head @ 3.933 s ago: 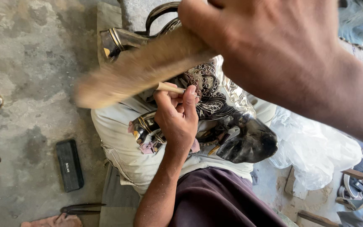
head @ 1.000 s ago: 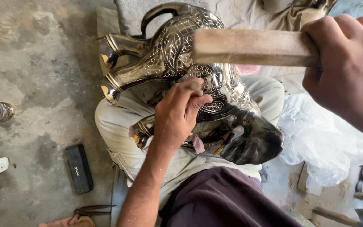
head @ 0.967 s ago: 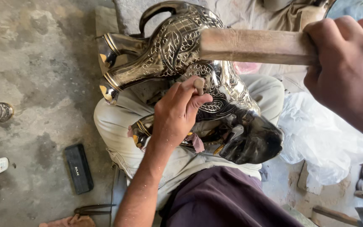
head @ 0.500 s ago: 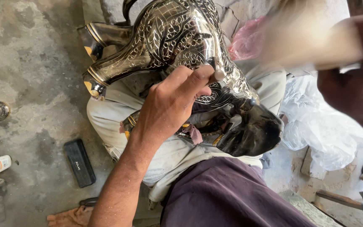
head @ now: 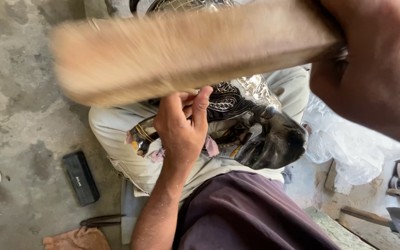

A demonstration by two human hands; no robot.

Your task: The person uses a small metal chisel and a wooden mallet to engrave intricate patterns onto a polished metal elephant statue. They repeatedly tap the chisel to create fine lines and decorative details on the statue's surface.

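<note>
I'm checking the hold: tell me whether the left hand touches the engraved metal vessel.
Touching. The head view shows the left hand with fingers pressed on the engraved metal vessel lying across the lap, no gap visible.

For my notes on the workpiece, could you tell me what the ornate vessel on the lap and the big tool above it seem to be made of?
The ornate vessel looks like polished metal: mirror-bright silvery surface, dark reflections, engraved patterns, gold-coloured bands at one end. The tool in the right hand looks like pale, unvarnished wood, though motion blur hides its grain. The left hand rests on the vessel.
</note>
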